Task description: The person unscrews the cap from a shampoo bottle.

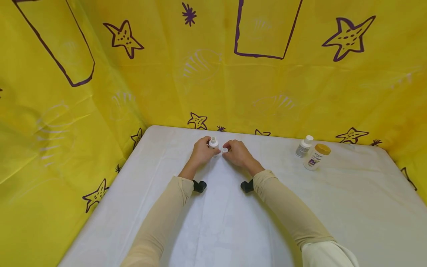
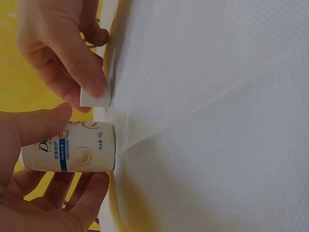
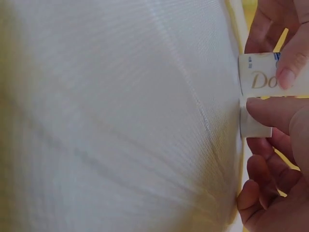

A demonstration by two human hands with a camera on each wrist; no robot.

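Note:
A small white Dove bottle stands uncapped near the table's far edge, its neck showing. My left hand grips it, the thumb across the front and the fingers behind. In the left wrist view the bottle's label has a blue band. Just to the right, my right hand pinches a white cap between thumb and fingers. The cap is low beside the bottle, at or very near the table surface. Part of the bottle is hidden by the left hand.
On the right of the white-covered table stand a white bottle with a grey label and a white bottle with a yellow cap. Yellow patterned curtain hangs behind and to the left. Black wrist mounts sit under both forearms.

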